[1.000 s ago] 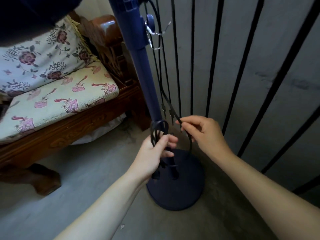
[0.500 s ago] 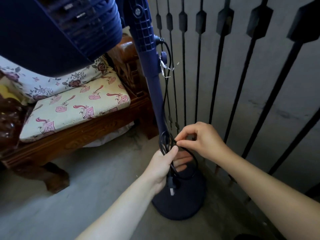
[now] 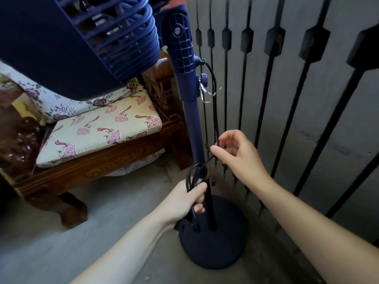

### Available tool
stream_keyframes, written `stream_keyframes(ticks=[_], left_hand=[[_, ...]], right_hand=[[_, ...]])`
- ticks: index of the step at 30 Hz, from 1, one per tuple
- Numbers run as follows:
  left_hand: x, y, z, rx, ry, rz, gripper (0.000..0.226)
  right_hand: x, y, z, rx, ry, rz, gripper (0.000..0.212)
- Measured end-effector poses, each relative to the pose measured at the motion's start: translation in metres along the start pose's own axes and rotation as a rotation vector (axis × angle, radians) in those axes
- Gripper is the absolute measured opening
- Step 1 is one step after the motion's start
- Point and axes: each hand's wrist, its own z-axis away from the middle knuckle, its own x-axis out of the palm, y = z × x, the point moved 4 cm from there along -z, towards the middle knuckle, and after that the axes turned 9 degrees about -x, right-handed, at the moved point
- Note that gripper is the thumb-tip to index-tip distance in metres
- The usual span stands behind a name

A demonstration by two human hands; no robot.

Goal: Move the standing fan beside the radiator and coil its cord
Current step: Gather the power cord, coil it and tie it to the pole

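A dark blue standing fan (image 3: 189, 111) stands upright on its round base (image 3: 221, 240), close to black vertical bars (image 3: 246, 111) along a grey wall. Its head fills the top left. The black cord (image 3: 214, 111) leaves the pole near the knob and hangs down behind it. My left hand (image 3: 185, 201) is shut around a bundle of cord loops beside the lower pole. My right hand (image 3: 239, 156) pinches the cord strand between thumb and forefinger, just right of the pole and above the bundle.
A carved wooden bench (image 3: 106, 167) with patterned cushions (image 3: 102, 130) stands left of the fan, its corner leg almost touching the pole. Bare grey concrete floor (image 3: 61, 242) lies in front. The bars and wall close off the right side.
The view has tilted up, bringing the fan head into sight. My right hand rose with the cord strand, away from my left hand, which keeps the loops beside the pole.
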Motion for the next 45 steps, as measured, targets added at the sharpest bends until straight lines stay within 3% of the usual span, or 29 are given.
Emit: stream_keyframes(ticks=[6,11,16,21,26,29,32,38,42,45], left_hand=[[0.001,0.028,0.013,0.187,0.028,-0.442,0.032],[0.01,0.073,0.014,0.521,0.268,-0.825,0.012],[0.029,0.108,0.008,0.763,0.493,-0.921,0.018],[0.042,0.123,0.004,0.985,0.725,-1.088,0.008],[0.051,0.138,-0.001,1.207,0.693,-1.226,0.011],[0.053,0.141,-0.006,1.194,0.655,-1.257,0.003],[0.052,0.145,-0.01,1.159,0.68,-1.192,0.014],[0.049,0.143,-0.008,1.138,0.82,-0.892,0.034],[0.043,0.139,-0.004,1.15,0.87,-0.829,0.028],[0.042,0.139,0.001,1.175,0.847,-0.855,0.026]], right_hand=[[-0.007,-0.021,-0.008,-0.041,0.062,-0.231,0.032],[-0.033,-0.032,-0.005,-0.198,0.147,-0.147,0.043],[-0.055,-0.03,-0.008,-0.217,0.182,-0.099,0.034],[-0.064,-0.03,-0.008,-0.187,0.041,-0.113,0.036],[-0.075,-0.038,-0.01,-0.172,-0.051,-0.107,0.042],[-0.08,-0.047,-0.008,-0.177,-0.111,-0.129,0.04],[-0.083,-0.055,-0.006,-0.208,-0.12,-0.116,0.031],[-0.083,-0.076,-0.016,-0.231,0.064,0.045,0.028],[-0.07,-0.115,-0.037,-0.325,-0.088,0.061,0.021],[-0.057,-0.138,-0.057,-0.26,-0.185,0.121,0.026]])
